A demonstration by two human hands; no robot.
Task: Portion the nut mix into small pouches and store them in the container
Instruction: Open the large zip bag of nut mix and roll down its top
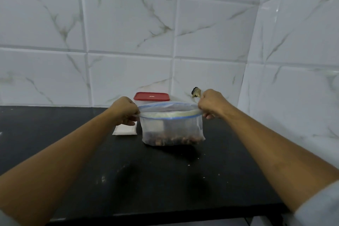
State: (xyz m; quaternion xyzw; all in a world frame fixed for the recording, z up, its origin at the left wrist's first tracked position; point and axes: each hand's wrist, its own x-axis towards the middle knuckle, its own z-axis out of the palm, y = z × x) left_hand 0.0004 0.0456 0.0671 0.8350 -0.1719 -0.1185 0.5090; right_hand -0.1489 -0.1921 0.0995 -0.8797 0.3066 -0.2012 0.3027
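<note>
Early stage — left hand (126, 111) and right hand (211, 104) each pinch the bag (172, 126) at one end of its open mouth, nuts (174, 140) low between them; container (151, 96), lidded, just beyond the left hand — portioning apparently not begun.

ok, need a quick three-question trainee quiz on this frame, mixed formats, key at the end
1. True or false: the zip bag has its mouth sealed shut.
2. The red-lidded container stands: A) behind the bag, B) in front of the bag, C) on top of the pouches.
3. Fill in: the flat white pouches lie on the counter nearest the ____ grip.

Key:
1. False. The left grip and right grip each pinch one end of the mouth and hold it open.
2. A.
3. Left.
</note>
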